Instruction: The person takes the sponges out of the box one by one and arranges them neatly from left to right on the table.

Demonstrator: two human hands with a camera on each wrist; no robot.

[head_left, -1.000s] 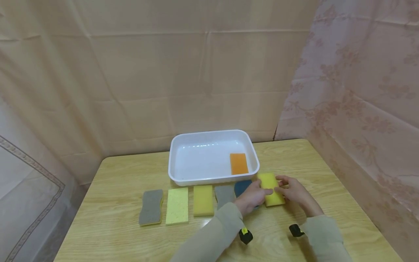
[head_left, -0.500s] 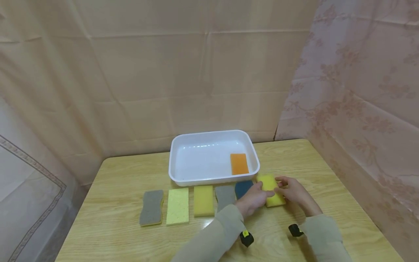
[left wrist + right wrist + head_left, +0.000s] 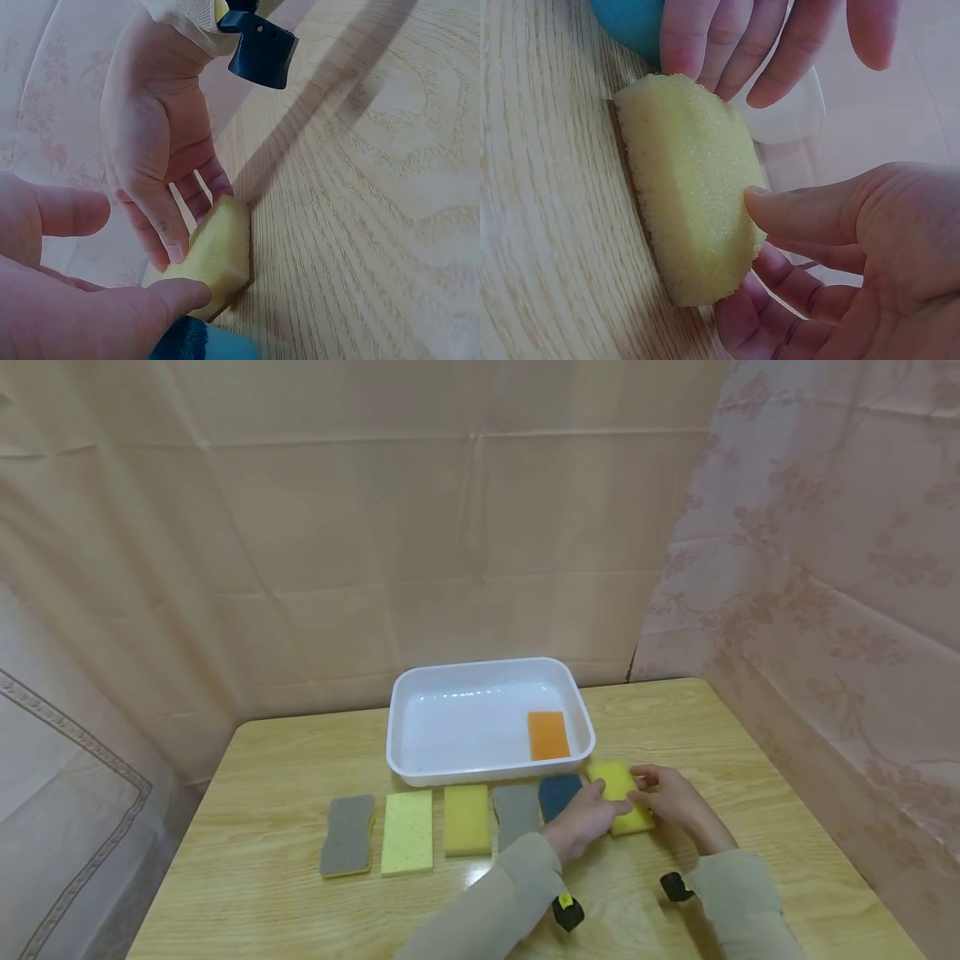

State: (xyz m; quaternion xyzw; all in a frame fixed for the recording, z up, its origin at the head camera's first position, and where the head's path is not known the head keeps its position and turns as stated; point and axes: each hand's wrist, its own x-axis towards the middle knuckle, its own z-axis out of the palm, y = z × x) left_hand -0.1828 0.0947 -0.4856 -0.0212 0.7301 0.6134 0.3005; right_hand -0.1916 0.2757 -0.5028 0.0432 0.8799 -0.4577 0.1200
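A yellow sponge (image 3: pixel 611 778) lies at the right end of a row of sponges on the table. My right hand (image 3: pixel 672 795) pinches its right side, thumb on the top face and fingers curled along the edge, as the right wrist view shows. My left hand (image 3: pixel 583 818) reaches in from the other side, its fairly straight fingers touching the sponge (image 3: pixel 697 187) at its left end. Under that hand, partly covered, is a dark blue sponge (image 3: pixel 557 792), whose light blue side (image 3: pixel 232 343) shows in the left wrist view.
Leftward in the row lie a wavy grey sponge (image 3: pixel 517 810), a yellow one (image 3: pixel 467 820), a pale yellow one (image 3: pixel 407 832) and another grey one (image 3: pixel 348 835). Behind stands a white tray (image 3: pixel 465 735) with an orange sponge (image 3: pixel 548 736) inside. Curtains enclose the wooden table (image 3: pixel 300 752).
The yellow sponge has turned and shifted very slightly. My left hand has eased a little to the right, uncovering more of the dark blue sponge. The right hand stays nearly in place.
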